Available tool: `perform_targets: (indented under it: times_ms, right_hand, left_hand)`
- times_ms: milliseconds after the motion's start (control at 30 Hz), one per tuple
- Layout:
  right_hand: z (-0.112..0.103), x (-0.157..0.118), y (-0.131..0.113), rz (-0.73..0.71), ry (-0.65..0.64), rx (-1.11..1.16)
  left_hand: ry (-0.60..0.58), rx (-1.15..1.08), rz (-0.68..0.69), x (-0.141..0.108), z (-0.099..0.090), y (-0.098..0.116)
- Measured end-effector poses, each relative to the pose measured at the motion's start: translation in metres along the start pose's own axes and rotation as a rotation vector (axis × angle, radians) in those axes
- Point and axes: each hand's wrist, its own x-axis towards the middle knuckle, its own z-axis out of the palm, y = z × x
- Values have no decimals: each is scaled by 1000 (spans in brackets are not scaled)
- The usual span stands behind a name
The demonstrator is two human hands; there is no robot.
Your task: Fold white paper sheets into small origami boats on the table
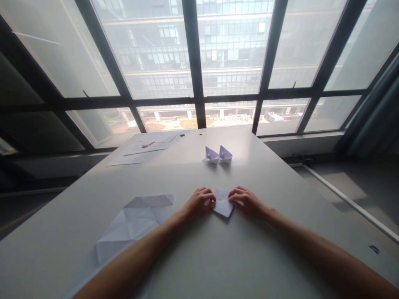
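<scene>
A small folded square of white paper [223,204] lies on the table between my hands, one corner pointing toward me and crease lines crossing its middle. My left hand [201,202] pinches its left edge with curled fingers. On the opposite side, my right hand [247,202] grips the right edge between thumb and fingers. Beyond them stand two folded paper pieces with raised pointed flaps, the left one [212,155] and the right one [225,155], close side by side.
A creased, unfolded paper sheet [134,220] lies partly under my left forearm. Flat white sheets [131,158] with a small white object [148,144] on them rest at the far left of the white table [268,257]. A small dark item [373,249] sits near the right edge. Windows stand behind.
</scene>
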Motion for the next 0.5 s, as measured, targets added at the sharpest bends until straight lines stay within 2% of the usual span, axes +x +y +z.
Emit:
perform_targets:
  times_ms: [500]
  right_hand:
    - [2,-1,1,-2,12,15]
  left_hand:
    - [22,-5,-22,0,-3,5]
